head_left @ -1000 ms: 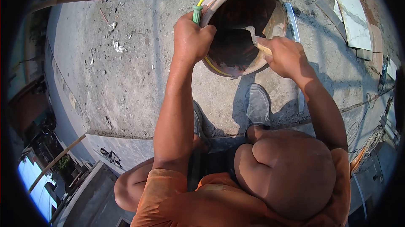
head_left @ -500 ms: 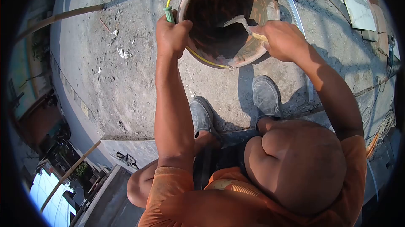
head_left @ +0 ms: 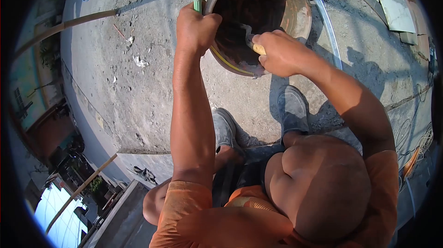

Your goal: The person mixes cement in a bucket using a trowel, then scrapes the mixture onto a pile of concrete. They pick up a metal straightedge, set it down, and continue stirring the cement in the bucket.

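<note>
A round bucket point(head_left: 302, 17) is tilted with its mouth toward me, its inside dark and smeared with residue. My left hand point(head_left: 197, 29) is closed around the green grip point(head_left: 197, 2) of the bucket's yellow wire handle point(head_left: 229, 65), against the left rim. My right hand point(head_left: 282, 54) grips the light wooden handle of a trowel point(head_left: 259, 49) at the bucket's near right side. The trowel's metal neck reaches into the bucket; its blade is mostly lost in shadow.
Rough, dusty concrete point(head_left: 152, 77) lies around my two grey shoes point(head_left: 293, 107). A metal strip point(head_left: 327, 26) lies right of the bucket, with marble-look tile pieces point(head_left: 392, 1) beyond. A bent wooden strip point(head_left: 69, 26) is at left, and coiled cords point(head_left: 422, 142) are at far right.
My right hand has moved left and slightly down with the trowel, and the blade sits lower in the shadow. The bucket has tipped more, its rim shifting right with my left hand.
</note>
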Tool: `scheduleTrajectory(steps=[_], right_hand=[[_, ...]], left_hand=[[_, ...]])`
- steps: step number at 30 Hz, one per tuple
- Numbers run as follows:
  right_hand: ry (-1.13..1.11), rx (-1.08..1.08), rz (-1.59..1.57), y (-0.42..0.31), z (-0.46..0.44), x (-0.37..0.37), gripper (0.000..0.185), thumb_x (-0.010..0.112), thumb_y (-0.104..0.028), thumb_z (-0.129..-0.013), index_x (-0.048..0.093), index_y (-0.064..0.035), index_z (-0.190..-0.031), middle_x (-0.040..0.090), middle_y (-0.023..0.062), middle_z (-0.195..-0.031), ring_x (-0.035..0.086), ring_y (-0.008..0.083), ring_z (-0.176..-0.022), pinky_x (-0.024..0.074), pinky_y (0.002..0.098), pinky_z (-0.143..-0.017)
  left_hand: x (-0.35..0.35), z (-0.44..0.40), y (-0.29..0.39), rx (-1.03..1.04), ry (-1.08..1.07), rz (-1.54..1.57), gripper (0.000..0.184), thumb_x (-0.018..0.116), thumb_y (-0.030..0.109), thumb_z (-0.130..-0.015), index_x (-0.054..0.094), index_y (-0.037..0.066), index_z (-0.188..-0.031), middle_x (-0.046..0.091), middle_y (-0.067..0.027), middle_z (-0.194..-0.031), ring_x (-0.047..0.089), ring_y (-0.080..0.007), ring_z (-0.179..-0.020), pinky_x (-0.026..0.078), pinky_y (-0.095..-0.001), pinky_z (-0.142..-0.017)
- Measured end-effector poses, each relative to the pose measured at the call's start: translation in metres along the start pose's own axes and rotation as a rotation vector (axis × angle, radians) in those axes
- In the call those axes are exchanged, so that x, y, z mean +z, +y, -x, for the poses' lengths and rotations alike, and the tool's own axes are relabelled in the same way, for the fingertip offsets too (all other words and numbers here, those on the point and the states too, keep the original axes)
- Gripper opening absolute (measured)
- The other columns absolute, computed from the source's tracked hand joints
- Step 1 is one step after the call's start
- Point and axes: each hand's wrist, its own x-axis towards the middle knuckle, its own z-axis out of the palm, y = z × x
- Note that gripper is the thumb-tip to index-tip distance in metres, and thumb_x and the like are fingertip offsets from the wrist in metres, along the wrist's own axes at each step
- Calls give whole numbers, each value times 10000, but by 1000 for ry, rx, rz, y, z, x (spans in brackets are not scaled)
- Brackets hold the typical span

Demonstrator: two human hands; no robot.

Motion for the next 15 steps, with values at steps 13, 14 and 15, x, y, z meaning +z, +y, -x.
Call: scheduleTrajectory(steps=[13, 14, 15], right_hand=[[-52, -103, 415, 24, 9, -2, 525, 611, -21, -867, 613, -61, -1390, 719, 243, -1017, 696, 416, -1019, 557, 496, -904], [-149, -119, 488, 21, 9, -7, 502, 597, 12, -849, 649, -61, -1343, 732, 225, -1015, 708, 411, -994, 573, 493, -885], [-148, -118, 539, 22, 5, -14, 496, 597, 12, -849, 660, -73, -1333, 731, 226, -1023, 711, 406, -990, 576, 496, -876]], left_hand=[[-3, -10, -8, -77, 82, 113, 253, 677, 78, -727, 702, -78, -925, 709, -144, -768, 670, -227, -704, 547, -375, -709], [-4, -9, -9, -66, 84, 112, 253, 677, 78, -727, 702, -78, -925, 709, -144, -768, 670, -227, -704, 547, -375, -709], [-5, -7, -11, -55, 87, 99, 254, 676, 74, -728, 703, -80, -929, 712, -140, -775, 670, -223, -709, 547, -371, -711]])
